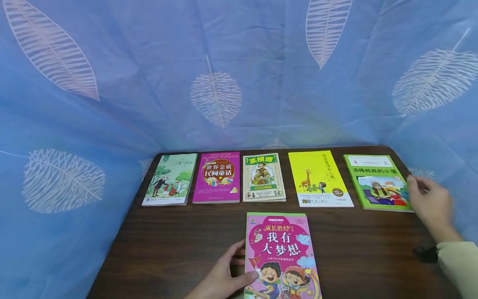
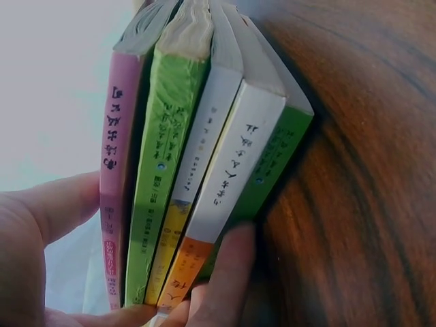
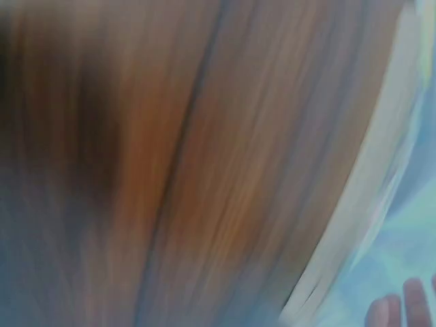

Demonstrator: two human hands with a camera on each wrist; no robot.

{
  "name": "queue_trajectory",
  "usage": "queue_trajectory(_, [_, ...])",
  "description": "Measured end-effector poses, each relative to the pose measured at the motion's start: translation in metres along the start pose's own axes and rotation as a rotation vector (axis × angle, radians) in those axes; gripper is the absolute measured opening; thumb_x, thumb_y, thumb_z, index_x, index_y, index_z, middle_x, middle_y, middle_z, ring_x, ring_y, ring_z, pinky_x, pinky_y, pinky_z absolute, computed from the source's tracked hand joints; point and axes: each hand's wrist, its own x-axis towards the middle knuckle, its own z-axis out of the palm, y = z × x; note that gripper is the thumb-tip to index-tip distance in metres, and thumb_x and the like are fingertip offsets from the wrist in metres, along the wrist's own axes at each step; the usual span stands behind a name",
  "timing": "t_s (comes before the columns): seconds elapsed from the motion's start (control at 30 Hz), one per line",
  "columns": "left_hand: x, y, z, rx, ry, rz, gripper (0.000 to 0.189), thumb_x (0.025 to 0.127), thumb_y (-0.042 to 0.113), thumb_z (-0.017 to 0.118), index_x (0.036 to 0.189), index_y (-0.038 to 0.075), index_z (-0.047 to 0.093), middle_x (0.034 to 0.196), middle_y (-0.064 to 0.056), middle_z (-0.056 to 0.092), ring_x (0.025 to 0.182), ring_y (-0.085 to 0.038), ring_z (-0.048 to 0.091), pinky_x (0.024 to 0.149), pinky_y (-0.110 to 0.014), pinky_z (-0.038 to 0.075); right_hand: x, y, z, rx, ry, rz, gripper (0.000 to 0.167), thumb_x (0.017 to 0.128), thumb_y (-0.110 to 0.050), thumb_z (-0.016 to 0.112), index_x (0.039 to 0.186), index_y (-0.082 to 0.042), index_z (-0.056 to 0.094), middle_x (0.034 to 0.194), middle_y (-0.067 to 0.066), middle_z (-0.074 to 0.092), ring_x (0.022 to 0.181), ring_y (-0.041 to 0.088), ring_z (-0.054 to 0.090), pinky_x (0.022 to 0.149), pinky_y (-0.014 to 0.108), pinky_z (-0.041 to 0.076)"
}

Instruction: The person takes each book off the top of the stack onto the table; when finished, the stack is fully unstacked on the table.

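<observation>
My left hand (image 1: 225,276) grips a stack of several books from its left side, its thumb over the pink cover of the top book (image 1: 280,241). In the left wrist view the spines stand side by side: pink (image 2: 117,143), green (image 2: 163,143), a white-and-yellow one, a white-and-orange one (image 2: 225,157) and another green. At the far right my right hand (image 1: 433,205) is beside the right edge of a green picture-cover book (image 1: 375,171), thumb at that edge. The right wrist view is blurred; fingertips (image 3: 402,310) show at its lower right corner.
Along the back of the dark wooden table (image 1: 179,236) lie a pale green book (image 1: 169,178), a magenta book (image 1: 216,195), a cream book (image 1: 261,174) and a yellow book (image 1: 317,170), spaced apart. A blue leaf-patterned cloth (image 1: 261,91) hangs behind and at the sides.
</observation>
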Motion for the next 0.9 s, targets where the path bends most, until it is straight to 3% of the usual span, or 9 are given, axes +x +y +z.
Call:
queue_trajectory(0.07, [0.000,0.001,0.001,0.008,0.008,-0.009,0.081,0.095,0.037,0.079,0.160,0.013,0.038,0.141,-0.008,0.054,0.120,-0.023,0.054,0.101,-0.046,0.048,-0.011,-0.009,0.004,0.074,0.018,0.004,0.057,0.108,-0.043,0.050,0.144,0.000,0.062,0.087,-0.038,0.049,0.077,-0.025,0.035,0.063,0.012,0.036])
queue_trajectory(0.1, [0.000,0.001,0.001,0.010,0.013,-0.016,0.081,0.094,0.037,0.079,0.159,0.013,0.038,0.140,-0.008,0.054,0.119,-0.023,0.054,0.100,-0.045,0.047,-0.019,-0.014,0.006,0.118,0.010,0.008,0.057,0.108,-0.043,0.050,0.144,0.000,0.061,0.086,-0.044,0.038,0.077,-0.025,0.037,0.063,0.010,0.036])
queue_trajectory(0.2, [0.001,0.002,0.002,0.010,0.034,-0.034,0.081,0.093,0.037,0.080,0.157,0.013,0.039,0.137,-0.008,0.054,0.116,-0.023,0.054,0.097,-0.043,0.049,-0.045,-0.034,0.014,0.248,-0.052,0.029,0.059,0.108,-0.045,0.053,0.147,-0.001,0.059,0.089,-0.048,0.045,0.081,-0.026,0.046,0.065,0.003,0.041])
queue_trajectory(0.33, [0.003,0.003,0.002,0.013,0.079,-0.042,0.082,0.092,0.039,0.081,0.156,0.011,0.038,0.132,-0.009,0.054,0.111,-0.023,0.055,0.092,-0.039,0.049,-0.076,-0.056,0.025,0.495,-0.186,0.011,0.055,0.108,-0.038,0.058,0.146,0.001,0.057,0.102,-0.042,0.063,0.092,-0.023,0.062,0.075,0.003,0.053])
queue_trajectory(0.47, [0.005,0.006,0.002,0.035,0.108,-0.050,0.088,0.091,0.042,0.082,0.157,0.004,0.038,0.129,-0.009,0.056,0.108,-0.022,0.056,0.089,-0.037,0.050,-0.102,-0.072,0.033,0.714,-0.330,0.028,0.054,0.108,-0.032,0.060,0.146,0.006,0.053,0.110,-0.028,0.072,0.100,-0.014,0.069,0.083,0.008,0.056])
queue_trajectory(0.6, [0.006,0.007,0.004,0.063,0.119,-0.071,0.090,0.089,0.045,0.082,0.155,-0.001,0.041,0.130,-0.009,0.059,0.106,-0.020,0.058,0.087,-0.036,0.053,-0.129,-0.088,0.041,0.694,-0.466,0.128,0.069,0.109,-0.043,0.054,0.153,0.009,0.043,0.117,-0.023,0.071,0.105,-0.013,0.068,0.089,0.012,0.057])
queue_trajectory(0.7, [0.007,0.007,0.005,0.065,0.122,-0.078,0.088,0.090,0.046,0.082,0.153,-0.002,0.045,0.131,-0.009,0.060,0.106,-0.021,0.059,0.086,-0.037,0.053,-0.153,-0.101,0.047,0.599,-0.549,0.158,0.074,0.109,-0.051,0.047,0.156,0.006,0.040,0.137,-0.001,0.070,0.110,-0.015,0.064,0.094,0.013,0.056])
queue_trajectory(0.8, [0.007,0.007,0.006,0.065,0.123,-0.081,0.086,0.090,0.046,0.082,0.153,-0.001,0.047,0.132,-0.009,0.059,0.106,-0.021,0.059,0.086,-0.038,0.053,-0.176,-0.110,0.051,0.587,-0.613,0.170,0.072,0.110,-0.052,0.045,0.158,0.001,0.040,0.156,0.020,0.055,0.114,-0.016,0.062,0.097,0.012,0.055])
queue_trajectory(0.9, [0.008,0.007,0.006,0.067,0.123,-0.079,0.086,0.089,0.046,0.082,0.152,-0.001,0.047,0.132,-0.009,0.059,0.106,-0.021,0.059,0.086,-0.037,0.054,-0.196,-0.118,0.054,0.616,-0.653,0.205,0.069,0.110,-0.050,0.046,0.159,-0.002,0.040,0.160,0.023,0.049,0.117,-0.013,0.062,0.100,0.015,0.054])
